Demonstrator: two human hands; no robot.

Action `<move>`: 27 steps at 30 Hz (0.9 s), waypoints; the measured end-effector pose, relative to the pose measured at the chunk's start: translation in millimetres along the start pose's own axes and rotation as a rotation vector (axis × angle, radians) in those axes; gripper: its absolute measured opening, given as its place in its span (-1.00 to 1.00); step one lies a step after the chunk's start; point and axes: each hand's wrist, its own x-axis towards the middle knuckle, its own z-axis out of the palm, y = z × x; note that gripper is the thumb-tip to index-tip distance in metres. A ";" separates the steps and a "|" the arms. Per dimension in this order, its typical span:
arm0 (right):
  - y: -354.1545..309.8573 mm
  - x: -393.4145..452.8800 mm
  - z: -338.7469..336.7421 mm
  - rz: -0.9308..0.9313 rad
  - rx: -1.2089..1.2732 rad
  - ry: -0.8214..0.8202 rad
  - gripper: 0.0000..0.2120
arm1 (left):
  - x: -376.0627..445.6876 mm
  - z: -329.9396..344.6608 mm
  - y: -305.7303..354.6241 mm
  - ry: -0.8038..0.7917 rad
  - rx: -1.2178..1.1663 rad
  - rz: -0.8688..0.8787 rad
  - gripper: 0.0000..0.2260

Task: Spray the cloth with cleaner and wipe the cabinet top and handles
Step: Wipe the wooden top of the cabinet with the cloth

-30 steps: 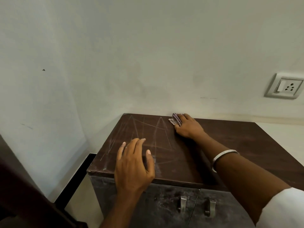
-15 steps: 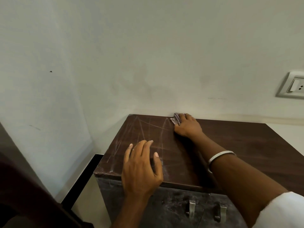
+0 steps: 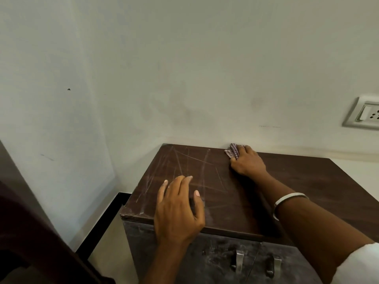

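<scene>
We note the checked cloth (image 3: 232, 151) bunched at the back edge of the cabinet top (image 3: 297, 181), against the wall (image 3: 184, 68). It pokes out at 11 o'clock from the right hand (image 3: 247, 162), whose grip is clenched over it, fingers curled on the fabric. The left hand (image 3: 177, 210) lies flat and released near the front edge, at 7 o'clock from the cloth, well apart. Pale scratch marks (image 3: 184, 167) cross the top between them. Two metal handles (image 3: 239, 262) sit on the front below. A bangle (image 3: 287, 199) rings the right wrist.
</scene>
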 end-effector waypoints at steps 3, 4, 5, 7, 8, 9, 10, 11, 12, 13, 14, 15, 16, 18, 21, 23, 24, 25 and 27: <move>-1.5 -2.9 0.3 0.042 -0.020 0.011 -0.38 | 0.1 0.3 0.6 -0.010 0.006 0.000 -0.58; -6.8 -5.5 1.8 0.048 -0.022 0.014 -0.39 | -0.1 0.1 0.8 -0.012 0.007 0.001 -0.58; -13.9 -8.9 3.7 0.040 -0.023 0.016 -0.39 | -0.3 -0.2 1.0 -0.011 0.009 0.002 -0.58; -32.0 -17.3 8.8 -0.015 -0.023 -0.001 -0.38 | -0.2 -0.5 0.6 -0.008 0.016 0.005 -0.59; -41.6 -22.4 11.6 -0.048 -0.023 -0.011 -0.38 | -0.2 -0.7 0.8 -0.009 0.020 0.006 -0.59; -50.7 -28.2 14.8 -0.078 -0.021 -0.018 -0.37 | -0.3 -0.9 0.8 -0.012 0.026 0.006 -0.58; -58.2 -33.8 17.5 -0.105 -0.017 -0.018 -0.38 | -0.4 -1.2 0.9 -0.013 0.032 0.005 -0.58; -63.1 -38.3 19.3 -0.127 -0.009 -0.016 -0.38 | -0.4 -1.5 1.2 -0.012 0.036 0.004 -0.58; -65.5 -41.3 20.5 -0.141 0.002 -0.019 -0.38 | -0.3 -1.7 1.0 -0.011 0.039 0.002 -0.58; -64.8 -43.4 19.6 -0.146 0.014 -0.028 -0.38 | -0.2 -2.1 1.5 -0.010 0.039 0.000 -0.58; -61.4 -44.6 17.7 -0.145 0.021 -0.038 -0.38 | -0.1 -2.5 2.0 -0.007 0.038 0.000 -0.58; -56.3 -44.9 15.3 -0.142 0.022 -0.042 -0.38 | -0.1 -2.6 2.1 -0.002 0.038 -0.001 -0.58; -49.3 -45.0 12.6 -0.135 0.019 -0.038 -0.39 | 0.0 -2.8 2.4 0.001 0.038 0.000 -0.58; -31.0 -46.0 6.4 -0.097 0.012 -0.009 -0.39 | -0.1 -2.6 2.0 -0.001 0.036 0.000 -0.58; 5.0 -46.9 -5.5 -0.006 -0.009 0.025 -0.39 | 0.0 -1.4 0.6 -0.003 0.021 -0.005 -0.57; 26.9 -47.9 -12.7 0.054 -0.014 0.040 -0.39 | -0.2 -0.9 0.5 -0.005 0.021 -0.002 -0.58; 33.4 -48.8 -15.1 0.078 -0.014 0.042 -0.39 | -0.4 -0.9 0.6 -0.003 0.026 0.002 -0.58; 36.4 -50.1 -16.8 0.095 -0.014 0.038 -0.39 | -0.5 -1.0 0.8 -0.004 0.031 0.005 -0.58; 32.3 -54.1 -16.9 0.122 -0.017 0.027 -0.39 | -0.7 -1.0 0.8 -0.007 0.034 0.008 -0.59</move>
